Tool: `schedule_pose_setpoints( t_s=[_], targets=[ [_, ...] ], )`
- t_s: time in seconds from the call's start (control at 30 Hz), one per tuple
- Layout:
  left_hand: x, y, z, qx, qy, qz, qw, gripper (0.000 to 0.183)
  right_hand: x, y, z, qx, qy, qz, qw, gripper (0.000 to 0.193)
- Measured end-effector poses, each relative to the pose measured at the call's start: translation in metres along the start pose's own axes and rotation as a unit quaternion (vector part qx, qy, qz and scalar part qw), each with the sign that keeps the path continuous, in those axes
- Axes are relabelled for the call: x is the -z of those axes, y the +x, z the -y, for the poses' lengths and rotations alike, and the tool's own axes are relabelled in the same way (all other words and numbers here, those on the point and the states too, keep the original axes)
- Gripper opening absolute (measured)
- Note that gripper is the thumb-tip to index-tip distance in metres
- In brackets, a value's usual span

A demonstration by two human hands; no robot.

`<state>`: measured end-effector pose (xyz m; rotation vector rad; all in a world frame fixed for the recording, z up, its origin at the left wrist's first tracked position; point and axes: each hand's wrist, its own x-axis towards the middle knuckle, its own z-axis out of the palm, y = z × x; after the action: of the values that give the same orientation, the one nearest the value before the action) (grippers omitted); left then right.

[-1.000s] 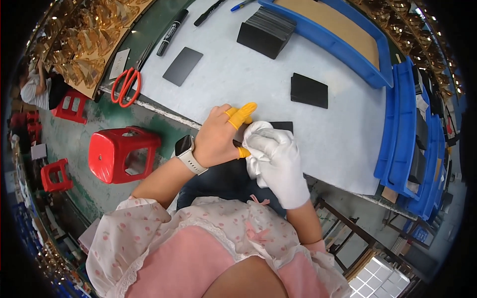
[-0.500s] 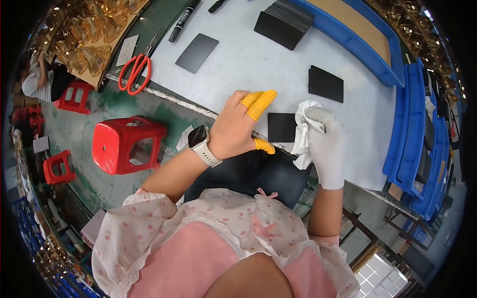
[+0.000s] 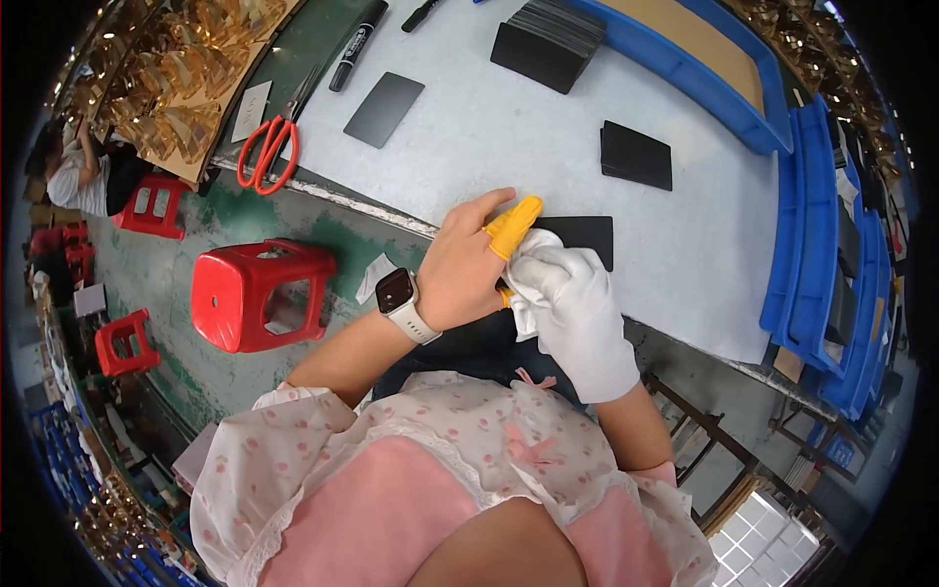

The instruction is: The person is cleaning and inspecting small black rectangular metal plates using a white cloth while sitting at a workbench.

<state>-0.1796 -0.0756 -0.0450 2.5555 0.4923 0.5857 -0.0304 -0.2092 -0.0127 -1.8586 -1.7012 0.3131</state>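
Contact has returned: apart half a second ago, the bare left hand (image 3: 458,266) in yellow rubber finger cots (image 3: 514,227) and the white-gloved right hand (image 3: 577,308) now meet. The right clutches a crumpled white fabric cloth (image 3: 525,318) between them; the left's grip is hidden. Handling thus seems centred there, a flat black rectangular card (image 3: 589,235) lying at one o'clock on the white-covered worktop (image 3: 709,264).

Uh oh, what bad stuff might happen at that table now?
The scissors poke past the edge of the table, so a bump might knock them to the floor.

The black card lies near the edge, right by the gloved right hand, so a swipe might push it off.

The cloth hangs loose from that hand, so it might snag the card.
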Motion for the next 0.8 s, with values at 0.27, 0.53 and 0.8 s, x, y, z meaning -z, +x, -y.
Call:
schedule_pose_setpoints(
  t_s=[0.27, 0.53, 0.8],
  targets=[
    [0.001, -0.005, -0.005, 0.0, 0.008, 0.012, 1.0, 0.093, 0.04, -0.033, -0.048, -0.122, 0.02, -0.097, 0.988, 0.031],
    [-0.009, -0.011, -0.007, 0.05, -0.098, -0.034, 0.993, 0.097, 0.03, -0.056, -0.087, -0.329, 0.197, -0.331, 0.862, 0.022],
    [-0.004, -0.01, -0.004, 0.093, -0.408, -0.05, 0.907, 0.107, 0.019, -0.059, -0.091, -0.277, 0.168, -0.35, 0.879, 0.024]
  ],
)
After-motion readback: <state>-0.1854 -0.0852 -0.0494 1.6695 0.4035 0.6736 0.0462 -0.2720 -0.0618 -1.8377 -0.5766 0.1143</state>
